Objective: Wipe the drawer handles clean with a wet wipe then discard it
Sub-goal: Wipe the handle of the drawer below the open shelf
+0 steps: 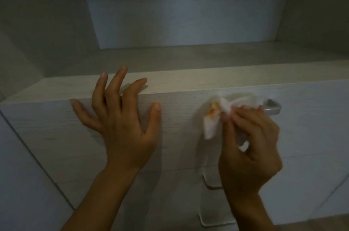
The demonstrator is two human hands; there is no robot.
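A dim, pale wood-grain cupboard: a grey back panel (185, 13) rises behind a bare shelf (188, 55), and a stack of drawers fills the front below it. A person stands close against the top drawer (179, 132), both bare forearms reaching up from the bottom of the view.

The left hand (122, 127) is open and holds nothing. Its fingers are spread wide and lightly bent, the longer fingertips reach the drawer's top edge, and the thumb tip lies against the drawer face.

The right hand (251, 145) grips a crumpled white wipe (213, 119), pinching it between thumb and curled fingers. The wipe is pressed around the top drawer's metal handle (272, 107), to the right of the left hand and well apart from it. Only the handle's right end shows past the fingers; the rest is hidden under cloth and knuckles. An orange stain (213, 111) marks the wipe's left fold, and a loose corner hangs down against the drawer face. The wipe is slightly blurred.

Lower down, a second handle (212, 181) shows just left of the right wrist, and a third handle (217, 218) sits below that, both partly covered by the forearm.
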